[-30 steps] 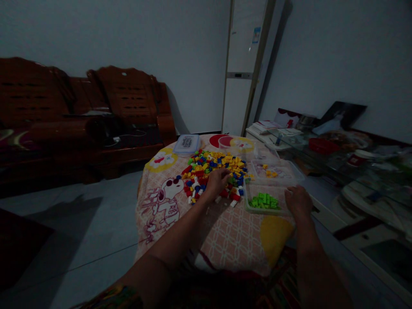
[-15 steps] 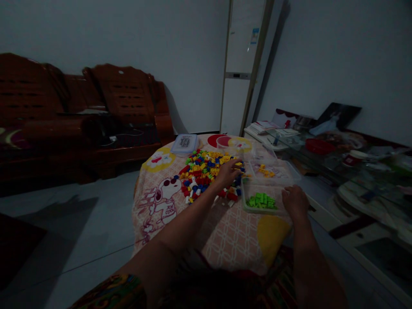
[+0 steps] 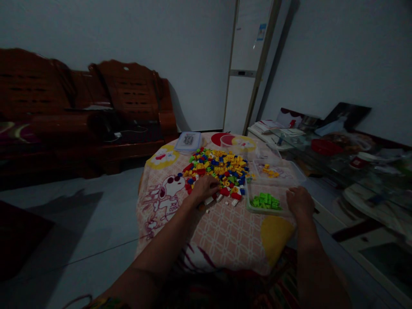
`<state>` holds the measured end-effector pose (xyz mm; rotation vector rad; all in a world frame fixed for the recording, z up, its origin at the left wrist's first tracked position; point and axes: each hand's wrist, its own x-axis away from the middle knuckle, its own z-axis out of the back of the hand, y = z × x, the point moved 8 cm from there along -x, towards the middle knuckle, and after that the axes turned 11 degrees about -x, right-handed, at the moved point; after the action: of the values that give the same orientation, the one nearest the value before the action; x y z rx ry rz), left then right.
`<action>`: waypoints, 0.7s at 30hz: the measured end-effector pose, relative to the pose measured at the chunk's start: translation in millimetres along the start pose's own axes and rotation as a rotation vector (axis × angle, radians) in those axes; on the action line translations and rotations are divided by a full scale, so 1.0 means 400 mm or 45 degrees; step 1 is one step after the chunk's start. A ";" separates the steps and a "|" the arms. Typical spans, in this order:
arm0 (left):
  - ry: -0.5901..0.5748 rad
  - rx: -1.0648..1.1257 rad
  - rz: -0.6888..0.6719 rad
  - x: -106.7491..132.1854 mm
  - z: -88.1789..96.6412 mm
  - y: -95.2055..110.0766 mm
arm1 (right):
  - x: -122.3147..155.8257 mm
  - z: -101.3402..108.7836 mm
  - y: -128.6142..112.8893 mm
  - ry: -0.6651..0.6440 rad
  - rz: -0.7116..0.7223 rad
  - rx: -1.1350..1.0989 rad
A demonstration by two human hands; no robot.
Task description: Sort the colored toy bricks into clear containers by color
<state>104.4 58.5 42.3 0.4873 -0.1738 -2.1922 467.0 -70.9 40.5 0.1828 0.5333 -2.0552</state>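
L hand curled at toy-brick pile, R hand at plastic tub edge; grips can't tell. Risk: R tug tips tub, spills grn bricks.

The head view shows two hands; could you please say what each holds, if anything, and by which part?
Right hand: apparently the clear box, by its right rim. Left hand: at the mixed blocks; any hold cannot be told.
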 end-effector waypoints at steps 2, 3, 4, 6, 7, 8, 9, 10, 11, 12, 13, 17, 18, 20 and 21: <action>-0.052 -0.058 -0.042 -0.002 -0.010 0.021 | -0.001 -0.002 0.001 -0.010 -0.001 0.009; -0.063 -0.075 -0.036 -0.003 -0.011 0.025 | -0.001 -0.002 0.001 -0.009 0.002 0.013; -0.064 -0.085 -0.023 -0.003 -0.011 0.026 | -0.001 -0.001 0.000 -0.005 0.005 0.017; -0.053 -0.083 -0.002 -0.002 -0.009 0.024 | 0.000 0.000 -0.001 0.004 0.007 0.022; -0.040 -0.072 0.002 -0.001 -0.008 0.023 | 0.000 0.001 -0.001 0.007 0.004 0.024; -0.019 -0.053 0.007 0.000 -0.005 0.021 | 0.001 0.002 -0.002 0.009 0.003 0.026; 0.008 -0.025 0.015 0.001 -0.002 0.019 | 0.001 0.002 -0.003 0.010 0.007 0.027; 0.045 0.011 0.031 0.002 0.002 0.015 | 0.000 0.002 -0.004 0.011 0.014 0.028; 0.082 0.054 0.050 0.001 0.007 0.013 | 0.000 0.002 -0.006 0.013 0.023 0.030; 0.119 0.100 0.071 -0.002 0.012 0.011 | -0.001 0.002 -0.007 0.014 0.031 0.032; 0.148 0.147 0.089 -0.006 0.016 0.010 | -0.001 0.001 -0.006 0.015 0.032 0.033; 0.156 0.298 0.109 -0.050 0.015 0.034 | -0.003 -0.002 0.000 0.014 0.007 0.027; 0.144 0.330 0.100 -0.066 0.011 0.048 | -0.003 -0.003 0.000 0.015 0.006 0.023; 0.101 0.402 0.062 -0.103 -0.004 0.086 | -0.003 -0.005 0.000 0.022 0.017 0.018; 0.076 0.446 0.040 -0.123 -0.016 0.110 | -0.003 -0.005 0.000 0.032 0.025 0.016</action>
<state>166.3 70.2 63.2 0.7373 -0.5344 -2.1198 467.6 -69.2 39.1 0.2206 0.5322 -2.0396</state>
